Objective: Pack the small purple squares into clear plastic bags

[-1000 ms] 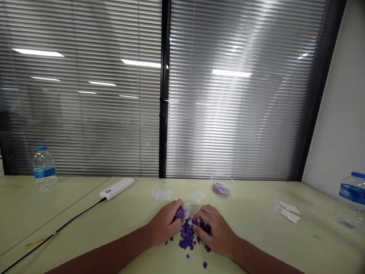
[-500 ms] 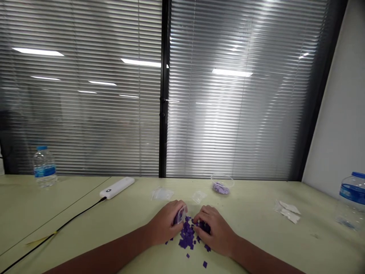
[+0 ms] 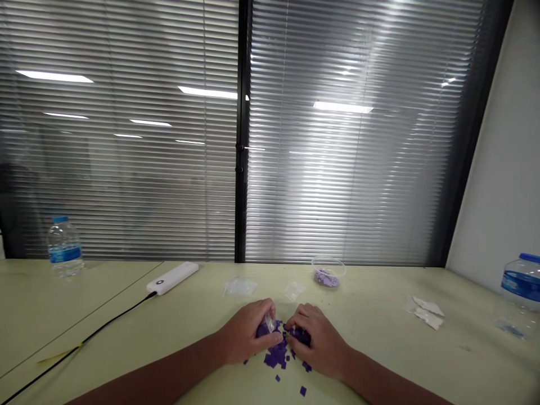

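Observation:
My left hand is wrapped round a small clear plastic bag with purple pieces in it, its mouth turned toward the right. My right hand curls over a clump of dark purple pieces, fingertips close to the left thumb. Between and in front of the hands lies a loose pile of purple square pieces, with single squares scattered nearer to me. The fingers hide part of the bag and part of the clump.
Behind the hands lie clear plastic bags and a round clear tub of pale purple pieces. A white power bank with a black cable is left. White packets and a large bottle stand right; another bottle is far left.
The bag in my left hand has tilted down, and the left thumb has reached right toward the right fingertips. My right hand stays nearly in place.

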### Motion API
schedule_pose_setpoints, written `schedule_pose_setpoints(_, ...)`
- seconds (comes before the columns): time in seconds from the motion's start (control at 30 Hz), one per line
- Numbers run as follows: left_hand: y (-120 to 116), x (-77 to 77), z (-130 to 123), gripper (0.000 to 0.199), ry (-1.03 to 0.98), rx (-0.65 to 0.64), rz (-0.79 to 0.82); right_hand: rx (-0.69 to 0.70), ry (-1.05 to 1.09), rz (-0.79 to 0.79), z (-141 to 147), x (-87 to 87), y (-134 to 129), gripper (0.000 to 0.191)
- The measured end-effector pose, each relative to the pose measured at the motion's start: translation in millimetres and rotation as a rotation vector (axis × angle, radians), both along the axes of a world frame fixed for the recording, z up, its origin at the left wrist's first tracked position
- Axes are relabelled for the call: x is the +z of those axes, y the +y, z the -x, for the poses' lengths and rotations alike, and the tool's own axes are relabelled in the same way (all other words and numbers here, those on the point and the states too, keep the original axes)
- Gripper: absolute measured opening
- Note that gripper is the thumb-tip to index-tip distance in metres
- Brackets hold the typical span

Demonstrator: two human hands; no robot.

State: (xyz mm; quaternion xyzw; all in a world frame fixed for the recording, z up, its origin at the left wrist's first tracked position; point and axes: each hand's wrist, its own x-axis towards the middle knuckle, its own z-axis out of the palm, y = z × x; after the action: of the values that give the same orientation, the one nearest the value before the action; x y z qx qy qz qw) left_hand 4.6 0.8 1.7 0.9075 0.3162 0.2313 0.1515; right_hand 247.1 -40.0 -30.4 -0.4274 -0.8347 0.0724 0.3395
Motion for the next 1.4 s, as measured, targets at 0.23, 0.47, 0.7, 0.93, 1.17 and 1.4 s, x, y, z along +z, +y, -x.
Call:
schedule_pose_setpoints(0.23, -1.4, 0.1, -1.5, 0.029, -0.014, 0.014, 0.003, -0.002, 0.002, 0.004, -0.6, 0.2, -0.4, 0.016)
schedule_pose_setpoints(0.47, -5.9, 4.7, -0.7, 0.035, 0.015, 0.006, 0.019, 0.009, -0.003, 0.006, -1.0, 0.3, -0.2, 0.016)
schedule_pose_setpoints(0.7, -7.3, 7.1, -1.3, 0.042, 0.008, -0.002, 0.034, 0.019, -0.003, -0.01, -1.4, 0.7, -0.2, 0.013)
schedule_pose_setpoints(0.93, -6.7, 4.5, -0.5, 0.049, -0.008, -0.004, 0.046, 0.02, -0.003, -0.014, -1.8, -0.2, 0.1, 0.013)
schedule_pose_setpoints(1.17, -5.9, 4.2, -0.2, 0.05, 0.022, -0.002, 0.043, 0.012, -0.019, -0.015, -2.4, -2.1, 1.6, 0.013)
schedule_pose_setpoints(1.4, -6.7, 5.7, -0.3, 0.052, 0.026, -0.008, 0.057, 0.017, -0.014, -0.011, -2.9, -2.2, 0.9, 0.012)
